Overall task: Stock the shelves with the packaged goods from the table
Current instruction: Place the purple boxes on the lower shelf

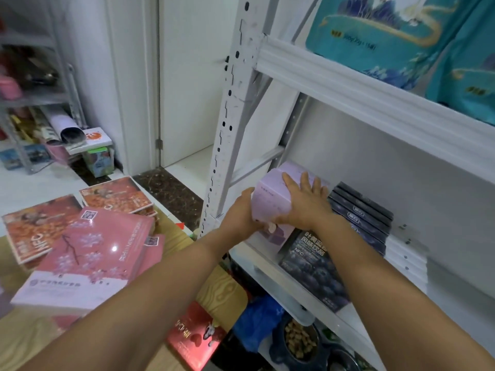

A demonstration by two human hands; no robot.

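- A lilac box (270, 199) sits at the left end of the middle shelf (267, 263) of a white metal rack (230, 129), tilted, held between both hands; the left hand (245, 210) cups its near left side, the right hand (305, 199) lies flat over its top and right side, fingers spread; each grip presses on the box.
- Just right of it stand dark blueberry-print boxes (359, 210), one lying flat in front (313, 271); teal packages (388, 30) fill the shelf above.
- Left of the rack, a wood-grain surface (219, 293) carries pink blossom boxes (88, 253), orange boxes (26, 228) and a red box (192, 336) at its near edge.
- Beyond: white floor, a dark stone threshold (171, 191), a white door (192, 76), and a cluttered wire rack (32, 103) at far left.
- Under the shelf: a blue bag (257, 322) and a bowl of brown pellets (297, 341).
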